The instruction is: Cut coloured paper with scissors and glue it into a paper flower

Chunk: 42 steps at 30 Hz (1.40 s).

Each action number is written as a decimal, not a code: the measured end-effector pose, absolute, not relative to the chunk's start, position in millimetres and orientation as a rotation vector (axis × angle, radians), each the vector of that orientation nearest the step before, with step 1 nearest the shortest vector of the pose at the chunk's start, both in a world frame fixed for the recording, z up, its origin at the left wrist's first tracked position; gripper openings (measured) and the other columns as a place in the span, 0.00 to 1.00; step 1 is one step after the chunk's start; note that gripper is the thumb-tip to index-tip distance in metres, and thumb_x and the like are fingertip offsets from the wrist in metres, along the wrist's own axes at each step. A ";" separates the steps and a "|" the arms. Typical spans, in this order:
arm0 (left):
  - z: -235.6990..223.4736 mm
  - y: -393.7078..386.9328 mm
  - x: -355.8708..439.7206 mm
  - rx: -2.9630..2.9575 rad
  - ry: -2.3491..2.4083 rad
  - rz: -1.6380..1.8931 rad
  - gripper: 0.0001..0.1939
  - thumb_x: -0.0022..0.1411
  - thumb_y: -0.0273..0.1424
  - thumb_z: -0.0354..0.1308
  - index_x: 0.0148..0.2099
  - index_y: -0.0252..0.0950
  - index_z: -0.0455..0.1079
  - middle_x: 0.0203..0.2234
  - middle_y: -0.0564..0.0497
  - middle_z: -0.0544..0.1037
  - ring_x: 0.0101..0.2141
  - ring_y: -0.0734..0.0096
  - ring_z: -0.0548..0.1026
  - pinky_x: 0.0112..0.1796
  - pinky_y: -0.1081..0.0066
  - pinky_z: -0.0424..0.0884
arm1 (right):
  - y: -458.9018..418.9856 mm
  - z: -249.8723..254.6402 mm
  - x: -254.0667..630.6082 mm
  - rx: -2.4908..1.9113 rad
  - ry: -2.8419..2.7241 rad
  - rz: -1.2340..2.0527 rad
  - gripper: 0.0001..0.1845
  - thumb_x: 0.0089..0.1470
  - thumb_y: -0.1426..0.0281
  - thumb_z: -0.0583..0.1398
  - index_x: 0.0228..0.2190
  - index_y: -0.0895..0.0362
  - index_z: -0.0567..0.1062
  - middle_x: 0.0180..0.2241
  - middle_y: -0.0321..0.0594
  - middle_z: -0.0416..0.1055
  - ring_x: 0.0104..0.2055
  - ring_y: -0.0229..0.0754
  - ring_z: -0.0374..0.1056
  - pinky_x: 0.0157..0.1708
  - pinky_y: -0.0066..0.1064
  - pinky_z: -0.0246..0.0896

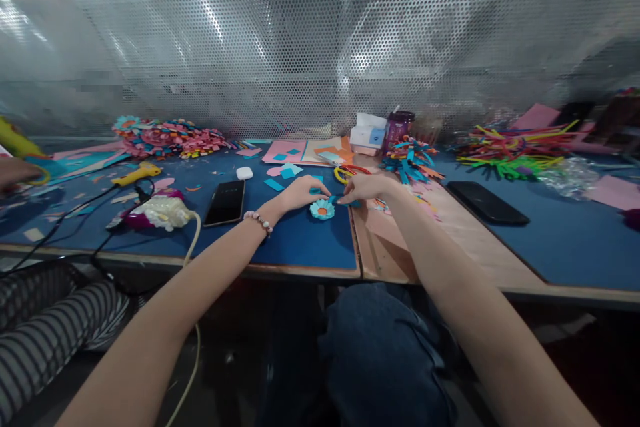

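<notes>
A light-blue paper flower (322, 211) with an orange centre lies on the blue table mat. Just behind it is my left hand (304, 192), wearing a bead bracelet, its fingertips pinched at one end of a small blue paper piece (333, 199). From the other side my right hand (369, 187) pinches the same piece between thumb and forefinger. The piece is small and partly hidden by the fingers. Behind my right hand lie scissors (342, 175) with yellow and red handles. Blue paper cut-outs (273, 185) are scattered beyond my left hand.
A black phone (225, 203), a white earbud case (245, 173) and a yellow glue gun (136, 174) with cables lie left. Another phone (487, 202) lies right. Paper flower bundles (170, 138), a tissue pack (368, 134) and a purple cup (399, 129) stand along the perforated metal screen (300, 47).
</notes>
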<state>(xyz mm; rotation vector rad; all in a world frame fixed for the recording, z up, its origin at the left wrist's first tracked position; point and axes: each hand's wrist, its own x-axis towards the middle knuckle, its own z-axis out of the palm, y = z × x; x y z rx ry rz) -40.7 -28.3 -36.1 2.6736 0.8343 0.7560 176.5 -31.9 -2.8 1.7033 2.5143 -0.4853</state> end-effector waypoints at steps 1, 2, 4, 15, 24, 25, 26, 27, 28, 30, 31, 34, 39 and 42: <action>-35.3 -29.0 -42.4 2.654 0.853 0.748 0.11 0.58 0.35 0.57 0.41 0.39 0.77 0.38 0.49 0.80 0.40 0.67 0.75 0.44 0.69 0.67 | -32.5 -2.7 175.3 1.699 2.509 -0.464 0.32 0.39 0.46 0.62 0.36 0.59 0.79 0.32 0.42 0.75 0.34 0.44 0.69 0.28 0.28 0.58; -34.5 -29.6 -44.6 2.629 0.870 0.740 0.12 0.58 0.36 0.57 0.41 0.39 0.77 0.38 0.49 0.80 0.41 0.67 0.75 0.44 0.69 0.67 | -32.9 -2.8 174.1 1.699 2.509 -0.431 0.32 0.40 0.45 0.62 0.35 0.60 0.79 0.32 0.43 0.75 0.34 0.44 0.69 0.28 0.28 0.58; -33.4 -30.2 -49.4 2.579 0.879 0.714 0.13 0.58 0.36 0.57 0.44 0.39 0.76 0.40 0.48 0.79 0.42 0.67 0.75 0.45 0.69 0.67 | -32.5 -4.2 172.7 1.726 2.513 -0.369 0.29 0.41 0.48 0.63 0.36 0.60 0.79 0.33 0.43 0.75 0.34 0.44 0.69 0.28 0.28 0.58; -34.5 -28.8 -51.4 2.528 0.873 0.673 0.17 0.57 0.36 0.56 0.48 0.37 0.74 0.46 0.48 0.77 0.45 0.65 0.74 0.49 0.68 0.66 | -27.7 -7.5 182.5 1.749 2.578 -0.485 0.29 0.41 0.52 0.64 0.40 0.60 0.78 0.36 0.42 0.75 0.37 0.43 0.70 0.33 0.27 0.61; -37.4 -25.5 -50.2 2.571 0.767 0.663 0.14 0.59 0.35 0.56 0.44 0.38 0.76 0.44 0.48 0.78 0.46 0.68 0.74 0.50 0.69 0.66 | -39.9 2.5 181.3 1.757 2.574 -0.504 0.27 0.45 0.49 0.61 0.34 0.59 0.79 0.27 0.41 0.74 0.29 0.40 0.68 0.29 0.29 0.57; -38.6 -24.2 -49.0 2.575 0.777 0.675 0.13 0.58 0.35 0.56 0.43 0.38 0.77 0.43 0.48 0.78 0.46 0.68 0.74 0.50 0.68 0.66 | -40.5 3.9 182.1 1.779 2.578 -0.483 0.27 0.47 0.48 0.59 0.32 0.59 0.79 0.27 0.42 0.74 0.29 0.40 0.68 0.28 0.29 0.57; -39.6 -22.9 -47.7 2.579 0.786 0.687 0.13 0.58 0.35 0.57 0.43 0.38 0.77 0.43 0.48 0.79 0.45 0.68 0.74 0.50 0.68 0.66 | -40.7 5.1 182.9 1.801 2.578 -0.453 0.28 0.48 0.47 0.57 0.30 0.59 0.79 0.27 0.42 0.74 0.29 0.40 0.68 0.28 0.29 0.57; -40.7 -21.6 -46.4 2.585 0.791 0.700 0.12 0.58 0.35 0.57 0.42 0.38 0.77 0.42 0.48 0.79 0.45 0.68 0.75 0.50 0.68 0.66 | -40.5 5.9 183.6 1.811 2.571 -0.422 0.29 0.48 0.46 0.56 0.28 0.59 0.79 0.27 0.43 0.74 0.28 0.41 0.68 0.29 0.30 0.57; -41.6 -20.2 -45.4 2.593 0.789 0.711 0.12 0.57 0.35 0.58 0.42 0.38 0.77 0.42 0.48 0.79 0.44 0.67 0.75 0.49 0.68 0.66 | -39.8 6.2 184.2 1.801 2.558 -0.401 0.30 0.47 0.45 0.56 0.28 0.59 0.79 0.26 0.43 0.74 0.28 0.41 0.67 0.28 0.30 0.57; -43.0 -17.4 -43.6 2.605 0.767 0.732 0.12 0.57 0.35 0.58 0.42 0.39 0.77 0.41 0.48 0.79 0.44 0.67 0.75 0.50 0.67 0.66 | -37.7 5.3 184.4 1.750 2.525 -0.397 0.30 0.44 0.44 0.57 0.29 0.59 0.80 0.24 0.41 0.72 0.28 0.41 0.66 0.28 0.30 0.56; -43.4 -16.1 -42.8 2.605 0.749 0.743 0.13 0.56 0.35 0.59 0.42 0.39 0.77 0.41 0.48 0.79 0.44 0.67 0.75 0.50 0.67 0.66 | -36.6 4.3 184.1 1.722 2.517 -0.402 0.31 0.42 0.43 0.58 0.29 0.59 0.80 0.24 0.41 0.72 0.28 0.41 0.66 0.27 0.29 0.55; -43.0 -13.4 -40.5 2.598 0.674 0.754 0.14 0.56 0.37 0.59 0.44 0.39 0.76 0.42 0.47 0.79 0.45 0.66 0.74 0.50 0.66 0.65 | -35.3 1.7 181.9 1.679 2.520 -0.395 0.28 0.42 0.46 0.60 0.29 0.59 0.79 0.24 0.39 0.71 0.29 0.40 0.65 0.27 0.28 0.54; -37.8 -14.0 -35.0 2.619 0.634 0.663 0.13 0.57 0.37 0.58 0.44 0.42 0.77 0.46 0.48 0.77 0.47 0.65 0.73 0.51 0.65 0.65 | -38.7 4.4 178.6 1.679 2.474 -0.401 0.26 0.43 0.48 0.60 0.28 0.59 0.79 0.25 0.40 0.72 0.30 0.41 0.65 0.28 0.28 0.54; -35.6 -16.1 -32.5 2.650 0.650 0.628 0.11 0.58 0.37 0.58 0.41 0.41 0.78 0.46 0.48 0.77 0.48 0.65 0.72 0.51 0.67 0.64 | -40.5 6.8 178.9 1.664 2.492 -0.435 0.26 0.42 0.48 0.61 0.28 0.58 0.80 0.26 0.40 0.72 0.32 0.42 0.66 0.30 0.29 0.55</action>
